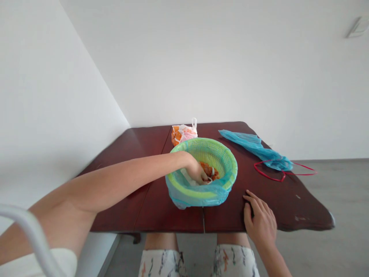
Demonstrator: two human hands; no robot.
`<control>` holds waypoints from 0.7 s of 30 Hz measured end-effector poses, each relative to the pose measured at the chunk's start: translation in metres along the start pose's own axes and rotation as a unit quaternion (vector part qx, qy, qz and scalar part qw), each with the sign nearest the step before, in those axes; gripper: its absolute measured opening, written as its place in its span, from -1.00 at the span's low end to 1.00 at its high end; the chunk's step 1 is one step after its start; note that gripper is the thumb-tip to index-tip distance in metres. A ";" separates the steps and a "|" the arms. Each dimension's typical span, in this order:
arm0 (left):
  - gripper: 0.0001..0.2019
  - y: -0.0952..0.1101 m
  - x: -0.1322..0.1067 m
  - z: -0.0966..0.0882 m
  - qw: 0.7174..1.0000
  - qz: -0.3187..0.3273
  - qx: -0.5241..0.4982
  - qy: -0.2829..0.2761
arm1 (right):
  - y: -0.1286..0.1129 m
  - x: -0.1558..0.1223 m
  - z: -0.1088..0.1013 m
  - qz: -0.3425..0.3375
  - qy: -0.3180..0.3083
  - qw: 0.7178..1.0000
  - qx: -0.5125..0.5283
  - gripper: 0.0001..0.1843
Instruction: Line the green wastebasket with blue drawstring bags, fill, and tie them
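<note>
A green woven basket (pixel 223 156), lined with a blue plastic bag (pixel 184 197), stands in the middle of a dark wooden table (pixel 138 154). My left hand (pixel 196 170) reaches down inside the basket. Its fingers are curled on orange and white scraps (pixel 210 170) at the bottom. My right hand (pixel 259 219) lies flat on the table's near edge, right of the basket, fingers stretched out and holding nothing.
A white plastic bag with orange contents (pixel 183 133) sits just behind the basket. A loose blue bag with red drawstrings (pixel 259 150) lies at the table's right side. White walls close the left and back; grey floor lies to the right.
</note>
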State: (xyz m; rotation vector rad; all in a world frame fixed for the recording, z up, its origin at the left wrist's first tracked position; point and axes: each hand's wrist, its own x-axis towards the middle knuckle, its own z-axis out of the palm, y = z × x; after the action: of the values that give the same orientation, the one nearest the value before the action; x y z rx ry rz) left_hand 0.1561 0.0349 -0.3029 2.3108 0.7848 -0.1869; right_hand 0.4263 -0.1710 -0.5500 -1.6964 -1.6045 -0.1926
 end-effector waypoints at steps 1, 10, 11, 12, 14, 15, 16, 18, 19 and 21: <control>-0.83 0.003 -0.004 -0.008 0.999 0.003 -0.002 -0.034 | -0.001 0.000 0.000 0.001 -0.002 1.000 0.000 -0.62; -0.69 0.007 -0.126 -0.058 0.941 -0.054 0.123 0.312 | -0.004 0.004 -0.005 0.061 -0.044 0.996 0.043 -0.56; -0.63 0.006 -0.146 -0.045 0.918 -0.081 0.127 0.367 | -0.003 0.007 -0.006 0.080 -0.055 0.993 0.063 -0.55; -0.56 0.004 -0.164 -0.028 0.897 -0.107 0.118 0.412 | -0.002 0.012 -0.008 0.103 -0.069 0.987 0.099 -0.53; -0.44 0.002 -0.194 0.017 0.897 -0.125 0.045 0.422 | -0.004 0.025 -0.011 0.157 -0.100 0.957 0.223 -0.50; -0.37 0.002 -0.204 0.043 0.910 -0.117 -0.015 0.398 | -0.008 0.034 -0.012 0.182 -0.113 0.929 0.301 -0.48; -0.31 0.002 -0.210 0.070 0.922 -0.116 -0.093 0.358 | -0.014 0.043 -0.013 0.197 -0.124 0.896 0.378 -0.45; -0.26 0.003 -0.210 0.123 0.924 -0.142 -0.241 0.261 | -0.034 0.063 -0.012 0.193 -0.136 0.834 0.499 -0.38; -0.28 0.003 -0.204 0.147 0.914 -0.148 -0.294 0.235 | -0.046 0.073 -0.011 0.176 -0.133 0.813 0.539 -0.33; -0.20 0.001 -0.184 0.185 0.878 -0.151 -0.392 0.228 | -0.072 0.088 -0.007 0.133 -0.111 0.784 0.595 -0.29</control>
State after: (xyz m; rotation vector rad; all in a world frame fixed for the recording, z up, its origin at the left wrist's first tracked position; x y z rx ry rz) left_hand 0.0223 -0.1748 -0.3817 1.4506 1.1861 0.4840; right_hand 0.3805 -0.1136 -0.4631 -0.8760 -1.1259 1.0073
